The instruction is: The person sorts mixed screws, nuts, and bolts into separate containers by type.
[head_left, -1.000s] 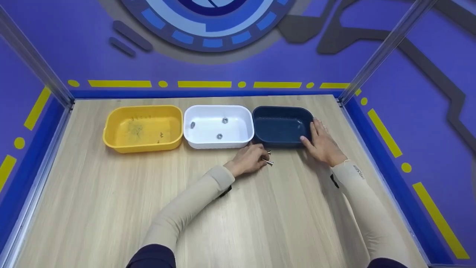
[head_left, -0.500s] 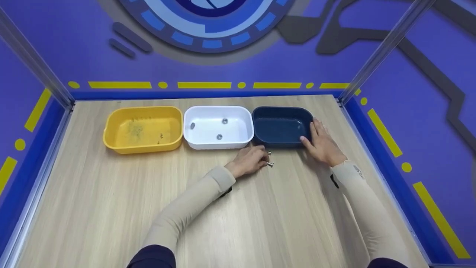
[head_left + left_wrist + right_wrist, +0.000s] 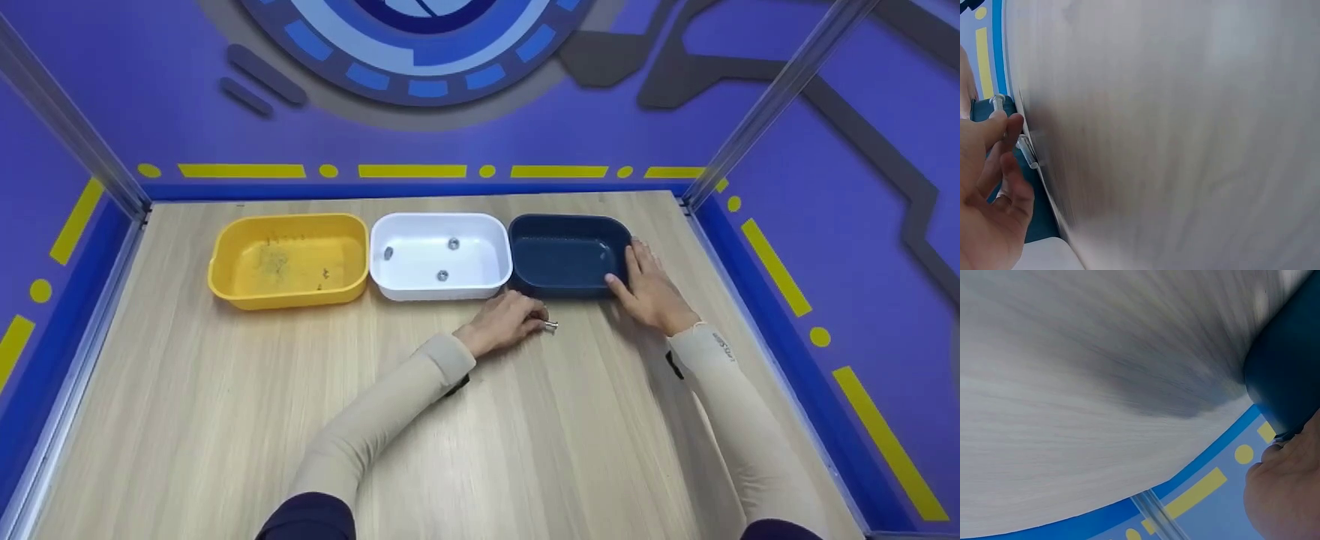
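My left hand (image 3: 527,315) lies knuckles up on the wooden table (image 3: 480,420), just in front of the gap between the white and blue bins. In the left wrist view its curled fingertips (image 3: 1006,121) pinch a small silver bolt (image 3: 997,102). A second bolt (image 3: 550,325) (image 3: 1026,151) lies on the table by the fingers. My right hand (image 3: 628,267) rests against the right end of the dark blue bin (image 3: 562,259), its fingers straight along the side and the thumb at the front rim. The bin looks bare inside.
A white bin (image 3: 495,225) with three small metal pieces (image 3: 442,275) stands left of the blue one. A yellow bin (image 3: 225,251) with several tiny parts is further left. Purple walls with metal posts (image 3: 780,97) enclose the table on three sides.
My left hand has crept a little right over the two bolts; one of them is now under its fingers. The right hand and the bins have stayed put.
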`<state>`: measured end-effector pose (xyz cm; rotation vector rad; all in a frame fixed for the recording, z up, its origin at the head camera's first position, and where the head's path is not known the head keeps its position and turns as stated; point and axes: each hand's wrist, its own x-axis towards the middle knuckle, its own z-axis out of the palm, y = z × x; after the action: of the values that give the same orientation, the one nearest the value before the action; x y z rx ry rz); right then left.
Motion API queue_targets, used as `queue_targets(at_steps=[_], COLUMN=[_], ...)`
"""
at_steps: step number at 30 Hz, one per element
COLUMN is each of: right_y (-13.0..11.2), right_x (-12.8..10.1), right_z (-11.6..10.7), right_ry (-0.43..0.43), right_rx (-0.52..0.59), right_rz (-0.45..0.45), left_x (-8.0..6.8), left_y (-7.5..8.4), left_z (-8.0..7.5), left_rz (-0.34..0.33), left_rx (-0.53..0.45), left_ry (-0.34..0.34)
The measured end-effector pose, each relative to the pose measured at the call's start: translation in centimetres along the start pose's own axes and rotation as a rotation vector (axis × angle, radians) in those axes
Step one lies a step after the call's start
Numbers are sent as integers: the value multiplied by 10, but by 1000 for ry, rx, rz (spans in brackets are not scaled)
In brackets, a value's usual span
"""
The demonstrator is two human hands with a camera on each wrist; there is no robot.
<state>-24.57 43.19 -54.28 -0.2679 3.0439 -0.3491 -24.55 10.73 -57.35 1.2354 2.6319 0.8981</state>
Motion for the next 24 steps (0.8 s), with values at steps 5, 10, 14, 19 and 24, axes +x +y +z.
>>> queue_targets(at_steps=[5,10,14,19,24], right_y=[1,1,2,3,-1], right_x=[1,0,-2,-2,0], right_z=[-1,-2,-2,0,2], right_ry=[-5,-3,7,28,34], right_rx=[9,18,26,18,14], right_rz=[6,7,7,4,1], left_x=[2,7,14,24,32], left_y=[1,7,14,19,20], left_z=[-2,-7,-15,-26,-38], left_rz=[-11,-12,-7,-5,-32], left_rx=[-99,-142,-154,-188,-212], left_ry=[29,51,60,73,94])
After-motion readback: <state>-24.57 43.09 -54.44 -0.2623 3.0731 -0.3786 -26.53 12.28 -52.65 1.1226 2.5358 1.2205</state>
